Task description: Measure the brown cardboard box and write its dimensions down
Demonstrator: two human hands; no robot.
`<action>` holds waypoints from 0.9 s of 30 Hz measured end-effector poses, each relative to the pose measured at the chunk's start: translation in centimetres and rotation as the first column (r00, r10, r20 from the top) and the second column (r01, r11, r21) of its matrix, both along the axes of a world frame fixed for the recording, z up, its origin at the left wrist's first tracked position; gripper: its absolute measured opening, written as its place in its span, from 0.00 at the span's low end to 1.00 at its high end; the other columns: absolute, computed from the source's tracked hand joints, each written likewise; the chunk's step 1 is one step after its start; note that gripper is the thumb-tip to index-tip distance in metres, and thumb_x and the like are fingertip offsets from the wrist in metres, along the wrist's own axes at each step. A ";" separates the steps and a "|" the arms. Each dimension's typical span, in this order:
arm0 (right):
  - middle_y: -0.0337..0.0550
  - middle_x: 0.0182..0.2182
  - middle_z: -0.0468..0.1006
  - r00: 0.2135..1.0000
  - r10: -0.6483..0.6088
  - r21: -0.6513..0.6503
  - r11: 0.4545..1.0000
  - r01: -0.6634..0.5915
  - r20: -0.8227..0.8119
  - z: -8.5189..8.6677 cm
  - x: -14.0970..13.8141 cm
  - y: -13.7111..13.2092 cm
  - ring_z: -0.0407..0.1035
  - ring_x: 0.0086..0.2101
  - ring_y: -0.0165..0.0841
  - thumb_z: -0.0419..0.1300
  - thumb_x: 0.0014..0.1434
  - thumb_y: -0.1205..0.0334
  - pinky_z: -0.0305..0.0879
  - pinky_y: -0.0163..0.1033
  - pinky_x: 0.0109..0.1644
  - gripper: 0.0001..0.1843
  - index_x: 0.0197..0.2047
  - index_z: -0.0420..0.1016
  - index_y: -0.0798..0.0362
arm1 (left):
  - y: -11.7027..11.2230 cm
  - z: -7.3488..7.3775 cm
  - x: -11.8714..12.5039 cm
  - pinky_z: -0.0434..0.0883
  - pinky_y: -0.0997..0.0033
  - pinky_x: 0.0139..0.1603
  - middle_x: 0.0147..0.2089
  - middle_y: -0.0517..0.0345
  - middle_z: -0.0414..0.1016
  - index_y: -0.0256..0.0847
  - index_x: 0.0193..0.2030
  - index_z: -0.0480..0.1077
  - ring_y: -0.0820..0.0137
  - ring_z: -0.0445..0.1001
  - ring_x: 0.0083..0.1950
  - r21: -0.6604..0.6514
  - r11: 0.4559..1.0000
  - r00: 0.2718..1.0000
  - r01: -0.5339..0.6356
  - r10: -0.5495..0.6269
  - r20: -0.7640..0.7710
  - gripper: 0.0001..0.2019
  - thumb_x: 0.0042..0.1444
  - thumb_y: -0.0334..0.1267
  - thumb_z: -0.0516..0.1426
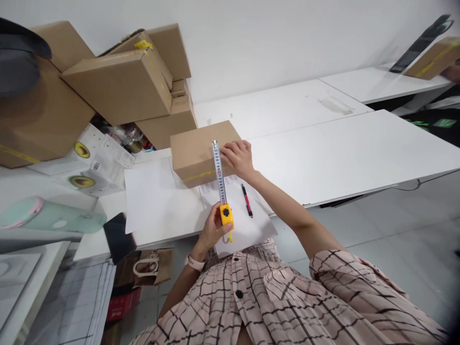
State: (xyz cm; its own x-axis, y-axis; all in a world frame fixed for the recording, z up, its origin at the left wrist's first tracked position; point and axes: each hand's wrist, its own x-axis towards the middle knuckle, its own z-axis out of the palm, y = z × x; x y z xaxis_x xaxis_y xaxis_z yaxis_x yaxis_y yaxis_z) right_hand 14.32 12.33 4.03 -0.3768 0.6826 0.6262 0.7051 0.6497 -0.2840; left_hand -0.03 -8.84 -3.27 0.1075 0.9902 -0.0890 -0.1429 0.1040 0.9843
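Note:
My left hand (pixel 212 229), with a pale band on its wrist, is closed around a yellow tape measure (pixel 226 215). The tape's blade (pixel 219 173) is pulled out and points away from me, passing over a closed cardboard box (pixel 201 143) with yellow tape along its near side. My right hand (pixel 237 157) reaches across the box, its fingers stretched out and slightly bent. Their tips lie by the far part of the blade; contact with it I cannot tell. Beneath the tape measure is a white paper sheet (pixel 239 230) bearing a red and black pen (pixel 247 200).
Stacked cardboard boxes (pixel 118 86) rise at the left, beside white boxes with avocado pictures (pixel 102 163). A mint-green bottle (pixel 68 215) and a dark phone (pixel 120 238) are nearer. White tables (pixel 323 158) stretch right, where another person's hand (pixel 452 72) is by a box.

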 end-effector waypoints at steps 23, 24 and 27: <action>0.41 0.30 0.77 0.984 -0.148 -0.639 0.768 0.049 -0.103 -5.3 5.1 -11.4 0.72 0.32 0.38 0.53 0.68 0.47 0.61 0.40 0.36 0.16 0.49 0.67 0.49 | 1.9 5.0 -2.0 0.67 0.51 0.63 0.55 0.49 0.74 0.48 0.71 0.54 0.58 0.74 0.56 0.307 0.949 0.830 -0.075 0.230 -0.508 0.48 0.46 0.42 0.72; 0.42 0.31 0.78 0.988 -0.153 -0.647 0.755 0.107 -0.015 -5.5 5.2 -11.2 0.73 0.32 0.40 0.55 0.67 0.47 0.61 0.40 0.35 0.16 0.49 0.67 0.50 | 2.5 6.0 -2.7 0.68 0.52 0.62 0.57 0.49 0.73 0.49 0.70 0.55 0.58 0.74 0.57 0.377 0.920 0.796 -0.103 0.304 -0.523 0.47 0.46 0.43 0.72; 0.50 0.38 0.81 0.979 -0.078 -0.630 0.755 0.182 0.190 -5.8 5.0 -10.8 0.75 0.37 0.43 0.59 0.66 0.53 0.60 0.39 0.36 0.14 0.50 0.67 0.52 | 5.3 9.6 -5.0 0.71 0.51 0.61 0.63 0.47 0.70 0.47 0.68 0.58 0.56 0.73 0.59 0.618 0.774 0.647 -0.139 0.544 -0.535 0.43 0.48 0.43 0.71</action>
State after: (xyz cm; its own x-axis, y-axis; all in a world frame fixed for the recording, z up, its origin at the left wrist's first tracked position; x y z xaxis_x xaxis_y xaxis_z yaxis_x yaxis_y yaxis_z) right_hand 19.34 1.48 -1.79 -0.3031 0.9525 -0.0293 0.8353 0.2508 -0.4893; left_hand -4.98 -3.52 6.35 -0.1351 0.8536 0.5031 0.6308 -0.3175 0.7080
